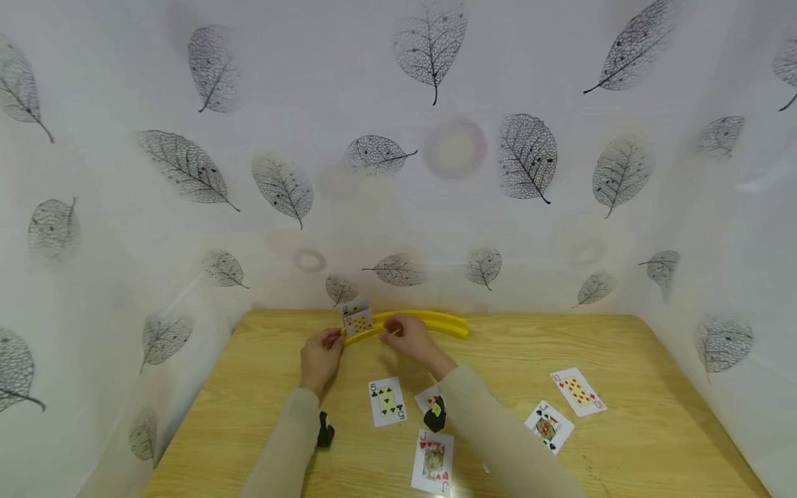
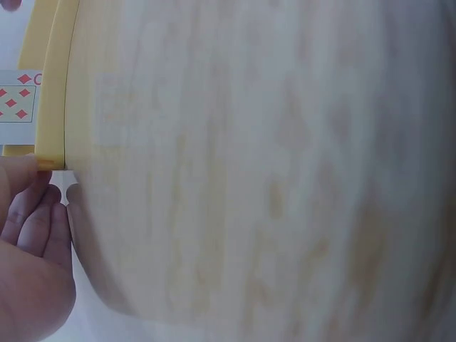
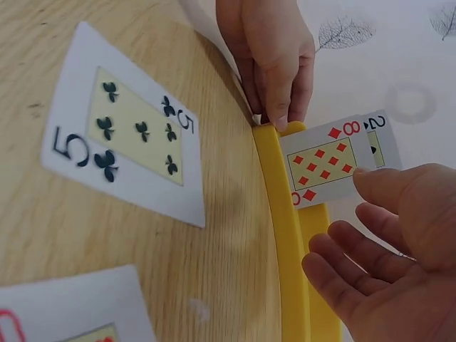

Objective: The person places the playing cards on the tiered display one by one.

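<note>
**Two cards racked, five left on the table**

Two cards are seen standing in the yellow card holder [image 1: 405,324] at the upper centre of the head view: an eight of diamonds [image 3: 320,162] and, behind it, a black two [image 3: 379,146]. By the look of it, the work is judged to be in its early part, since five cards lie face up lower on the wooden table [image 1: 623,449]: the five of clubs [image 1: 387,401], a jack of hearts [image 1: 432,462], a ten of diamonds [image 1: 578,391], a black jack [image 1: 548,426], and one half-hidden card [image 1: 427,398] under the right sleeve.

The left end of the holder is pinched by the fingertips of the left hand [image 3: 271,57]. The right hand [image 3: 388,242] is held just beside the eight with fingers loosely spread; nothing is gripped, though the thumb may touch the card's edge.

The card faces and the pinch are shown plainly only in the right wrist view. The left wrist view gives little beyond blurred tabletop, a strip of holder and a corner of the eight at its left edge. The scattered cards are shown together only in the head view.
</note>
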Demonstrator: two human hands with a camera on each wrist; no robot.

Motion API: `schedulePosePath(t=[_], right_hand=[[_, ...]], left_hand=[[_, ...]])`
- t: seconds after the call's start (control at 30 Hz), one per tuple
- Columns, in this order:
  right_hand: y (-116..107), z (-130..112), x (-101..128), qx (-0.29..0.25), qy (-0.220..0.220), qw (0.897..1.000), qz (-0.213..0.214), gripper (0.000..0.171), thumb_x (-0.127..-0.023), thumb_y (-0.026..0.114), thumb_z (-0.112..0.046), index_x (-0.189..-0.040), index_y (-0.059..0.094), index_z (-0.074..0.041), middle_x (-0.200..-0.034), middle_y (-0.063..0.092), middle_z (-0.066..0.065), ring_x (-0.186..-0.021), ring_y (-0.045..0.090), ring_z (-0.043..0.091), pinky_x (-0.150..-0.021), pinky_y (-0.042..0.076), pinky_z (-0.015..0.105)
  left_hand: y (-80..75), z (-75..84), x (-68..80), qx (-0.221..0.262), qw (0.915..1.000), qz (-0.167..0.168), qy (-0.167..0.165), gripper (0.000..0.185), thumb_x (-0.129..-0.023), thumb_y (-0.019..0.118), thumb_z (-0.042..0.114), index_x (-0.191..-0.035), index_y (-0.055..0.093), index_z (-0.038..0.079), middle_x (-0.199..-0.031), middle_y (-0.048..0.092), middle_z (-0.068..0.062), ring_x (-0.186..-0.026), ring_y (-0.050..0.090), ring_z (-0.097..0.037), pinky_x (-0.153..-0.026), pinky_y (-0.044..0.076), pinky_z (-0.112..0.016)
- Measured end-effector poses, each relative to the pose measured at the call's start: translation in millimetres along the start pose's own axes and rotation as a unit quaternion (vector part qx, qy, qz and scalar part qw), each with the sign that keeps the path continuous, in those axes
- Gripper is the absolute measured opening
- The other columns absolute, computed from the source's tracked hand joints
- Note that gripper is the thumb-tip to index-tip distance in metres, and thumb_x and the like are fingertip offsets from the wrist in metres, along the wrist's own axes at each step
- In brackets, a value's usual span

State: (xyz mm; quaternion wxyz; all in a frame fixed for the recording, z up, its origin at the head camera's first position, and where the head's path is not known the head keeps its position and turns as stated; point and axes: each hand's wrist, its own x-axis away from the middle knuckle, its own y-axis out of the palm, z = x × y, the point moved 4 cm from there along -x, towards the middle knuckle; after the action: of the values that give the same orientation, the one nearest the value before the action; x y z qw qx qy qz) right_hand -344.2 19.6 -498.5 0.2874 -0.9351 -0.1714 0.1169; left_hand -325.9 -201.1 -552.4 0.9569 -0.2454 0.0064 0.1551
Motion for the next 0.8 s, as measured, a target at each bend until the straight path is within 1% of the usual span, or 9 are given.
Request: schedulePosePath(t=[0.1, 0.17, 0.3, 0.37, 0.47, 0.53, 0.6, 0.7, 0.8], right_hand=[[-2.4, -0.3, 10.3, 0.008, -0.002, 1.000, -0.014, 0.033, -0.100, 0.072, -0.020, -0.122, 0.069, 0.004, -0.116, 0.073, 0.018, -0.102, 0.069, 0.028, -0.091, 0.061, 0.043], [-3.8, -0.2, 17.7, 0.014, -0.008, 1.000, -0.022, 0.035, -0.100, 0.072, -0.021, -0.124, 0.068, 0.004, -0.118, 0.073, 0.018, -0.104, 0.068, 0.029, -0.093, 0.060, 0.045], [-5.1, 0.9, 31.2, 0.022, -0.010, 0.999, -0.034, 0.040, -0.100, 0.072, -0.026, -0.128, 0.068, 0.003, -0.125, 0.072, 0.019, -0.113, 0.066, 0.034, -0.101, 0.057, 0.050], [-5.2, 2.7, 38.0, 0.027, -0.014, 0.999, -0.040, 0.042, -0.099, 0.074, -0.027, -0.129, 0.067, 0.002, -0.128, 0.071, 0.020, -0.117, 0.065, 0.038, -0.103, 0.055, 0.054], [-5.7, 4.1, 47.9, 0.043, -0.020, 0.997, -0.054, 0.048, -0.098, 0.074, -0.031, -0.132, 0.066, 0.002, -0.133, 0.068, 0.020, -0.124, 0.064, 0.040, -0.107, 0.053, 0.057], [-6.1, 4.8, 53.7, 0.064, -0.022, 0.996, -0.061, 0.050, -0.097, 0.075, -0.033, -0.134, 0.066, 0.001, -0.136, 0.067, 0.020, -0.127, 0.062, 0.041, -0.109, 0.052, 0.058], [-6.1, 5.2, 59.0, 0.098, -0.026, 0.992, -0.068, 0.054, -0.096, 0.076, -0.037, -0.135, 0.065, -0.001, -0.138, 0.065, 0.019, -0.129, 0.061, 0.039, -0.111, 0.051, 0.056], [-5.0, 7.0, 66.1, 0.155, -0.043, 0.984, -0.074, 0.059, -0.093, 0.079, -0.042, -0.136, 0.065, -0.004, -0.140, 0.063, 0.019, -0.129, 0.060, 0.038, -0.111, 0.052, 0.056], [-3.3, 9.1, 72.2, 0.199, -0.061, 0.975, -0.082, 0.064, -0.091, 0.081, -0.047, -0.137, 0.065, -0.007, -0.143, 0.061, 0.018, -0.130, 0.060, 0.037, -0.111, 0.051, 0.056]], left_hand=[[-0.1, -0.3, -0.7, -0.003, 1.0000, 0.005, 0.003, 0.026, -0.100, 0.070, 0.008, -0.124, 0.074, 0.000, -0.118, 0.078, -0.020, -0.112, 0.075, -0.035, -0.097, 0.062, -0.046], [0.1, -0.7, -0.9, -0.005, 0.9999, 0.006, 0.006, 0.025, -0.099, 0.070, 0.009, -0.123, 0.074, 0.000, -0.118, 0.078, -0.020, -0.112, 0.075, -0.035, -0.098, 0.062, -0.047], [-1.0, -1.8, -0.9, -0.010, 0.9999, 0.005, 0.007, 0.025, -0.100, 0.070, 0.010, -0.123, 0.074, 0.001, -0.118, 0.078, -0.019, -0.113, 0.075, -0.036, -0.099, 0.061, -0.048], [-0.7, -3.4, -0.5, -0.011, 0.9999, 0.000, 0.000, 0.025, -0.100, 0.070, 0.010, -0.124, 0.074, 0.002, -0.120, 0.078, -0.019, -0.114, 0.075, -0.035, -0.100, 0.061, -0.048], [-0.1, -4.8, -0.3, -0.013, 0.9999, -0.006, -0.004, 0.026, -0.101, 0.069, 0.010, -0.125, 0.073, 0.002, -0.121, 0.077, -0.019, -0.115, 0.074, -0.036, -0.100, 0.061, -0.048], [0.2, -4.8, -0.6, -0.013, 0.9999, -0.007, -0.007, 0.027, -0.101, 0.068, 0.011, -0.126, 0.073, 0.002, -0.122, 0.077, -0.019, -0.115, 0.074, -0.035, -0.101, 0.061, -0.047], [0.0, -3.5, -0.4, -0.013, 0.9999, -0.007, -0.004, 0.027, -0.101, 0.068, 0.011, -0.126, 0.072, 0.002, -0.122, 0.077, -0.019, -0.115, 0.074, -0.035, -0.100, 0.061, -0.047], [-0.8, -1.3, 0.3, -0.010, 0.9999, -0.004, 0.003, 0.026, -0.101, 0.068, 0.009, -0.125, 0.073, 0.000, -0.120, 0.077, -0.020, -0.113, 0.074, -0.036, -0.099, 0.061, -0.048], [-1.5, 0.4, 0.8, -0.008, 1.0000, -0.002, 0.004, 0.025, -0.101, 0.069, 0.009, -0.123, 0.074, 0.000, -0.119, 0.077, -0.020, -0.113, 0.074, -0.036, -0.098, 0.062, -0.047]])
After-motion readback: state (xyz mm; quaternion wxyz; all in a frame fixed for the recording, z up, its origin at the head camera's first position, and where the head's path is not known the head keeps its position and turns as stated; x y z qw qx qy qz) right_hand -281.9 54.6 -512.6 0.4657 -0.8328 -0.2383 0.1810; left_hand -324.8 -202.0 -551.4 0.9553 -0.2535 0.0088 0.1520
